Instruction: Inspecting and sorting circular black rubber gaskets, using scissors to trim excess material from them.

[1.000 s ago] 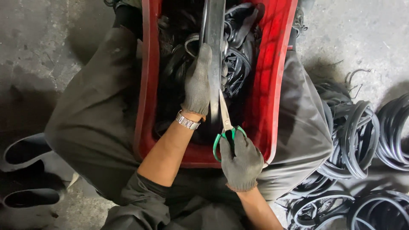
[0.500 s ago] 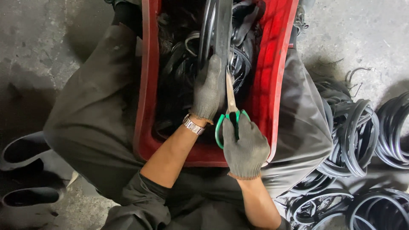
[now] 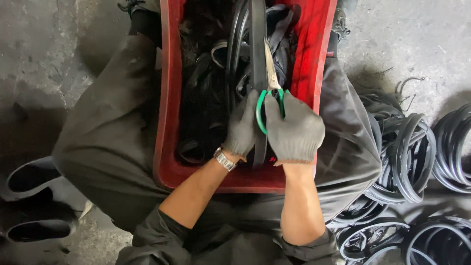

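The right hand [image 3: 294, 130], covered by a grey knitted glove, is clenched around the green handles of a pair of scissors [image 3: 270, 93], whose pale metal blades are pointed away from the body along a black rubber strip [image 3: 257, 44]. The left hand [image 3: 243, 125], gloved alike, is closed on that same strip just beside the scissors, with a metal wristwatch [image 3: 225, 159] worn at the wrist. Both bare forearms are reached forward from dark rolled sleeves. The flat, smooth strip is held over a red plastic crate [image 3: 167, 98] filled with tangled black rubber offcuts and set between the knees. Coiled black rubber rings [image 3: 407, 157] are piled on the rough concrete floor [image 3: 59, 49] at the right.
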